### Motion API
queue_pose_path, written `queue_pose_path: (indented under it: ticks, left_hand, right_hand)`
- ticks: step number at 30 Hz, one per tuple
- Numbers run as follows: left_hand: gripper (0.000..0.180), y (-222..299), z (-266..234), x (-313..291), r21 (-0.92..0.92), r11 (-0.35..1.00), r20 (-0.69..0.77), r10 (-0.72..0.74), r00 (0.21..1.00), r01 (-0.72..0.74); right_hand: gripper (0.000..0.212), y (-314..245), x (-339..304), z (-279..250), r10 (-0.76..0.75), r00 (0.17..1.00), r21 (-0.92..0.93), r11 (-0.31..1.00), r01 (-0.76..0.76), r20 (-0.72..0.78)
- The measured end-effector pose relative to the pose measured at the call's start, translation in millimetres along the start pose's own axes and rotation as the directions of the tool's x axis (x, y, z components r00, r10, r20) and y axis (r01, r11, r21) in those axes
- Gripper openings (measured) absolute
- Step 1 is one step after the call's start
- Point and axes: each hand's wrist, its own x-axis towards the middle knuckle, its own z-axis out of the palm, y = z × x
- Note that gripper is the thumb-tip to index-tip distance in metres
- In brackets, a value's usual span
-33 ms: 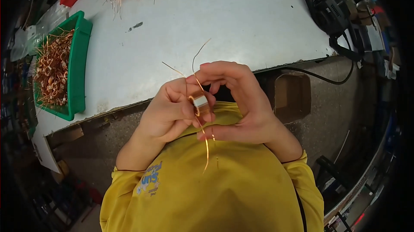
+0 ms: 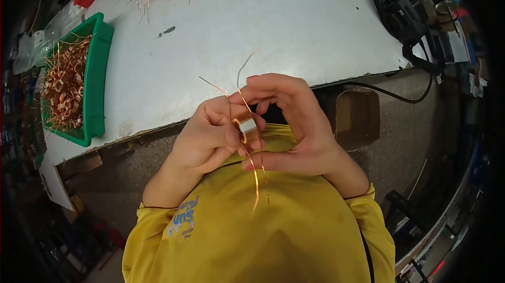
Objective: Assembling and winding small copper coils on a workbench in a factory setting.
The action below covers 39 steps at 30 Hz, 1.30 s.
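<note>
While the left fingers (image 2: 227, 136) pinch the copper coil (image 2: 247, 126) at their tips, the right fingers (image 2: 281, 84) curve wide beside it.

A coil (image 2: 246, 129) of shiny copper wire (image 2: 256, 180); a smooth plastic bin (image 2: 96, 85); a smooth tabletop (image 2: 210, 30) with soft sheen and rough front edge; a matt cloth shirt (image 2: 273, 225).

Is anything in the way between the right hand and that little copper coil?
No separate object visibly is. The left hand holds the coil, its fingertips showing on the side facing the right hand, and the coil's wire ends cross in front of the right thumb.
</note>
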Motion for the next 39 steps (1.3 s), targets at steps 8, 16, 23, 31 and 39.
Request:
queue_pose_path:
  ticks: [8,16,23,31,39]
  left_hand:
    - [0.026,-8,0,6,0.096,0.995,0.058,-0.003,0.998,-0.003]
    - [0.017,-14,-4,5,0.033,0.998,-0.022,-0.058,0.998,0.059]
    - [0.015,-15,8,5,0.045,0.998,-0.041,-0.046,0.998,0.048]
    - [0.035,-29,6,4,0.142,0.989,-0.157,-0.025,0.987,0.047]
    - [0.023,-30,2,4,0.091,0.994,-0.105,-0.053,0.993,0.062]
  right_hand:
    - [0.080,4,-4,-5,-0.052,0.998,0.198,0.978,0.060,-0.043]
    - [0.080,8,-12,-13,-0.227,0.967,0.134,0.961,0.241,-0.114]
    - [0.088,11,-18,-27,-0.241,0.971,-0.016,0.970,0.241,-0.002]
    - [0.101,10,-24,-13,0.036,0.999,-0.059,0.998,-0.038,-0.040]
    - [0.098,19,-16,-14,-0.079,0.994,0.199,0.976,0.093,-0.076]
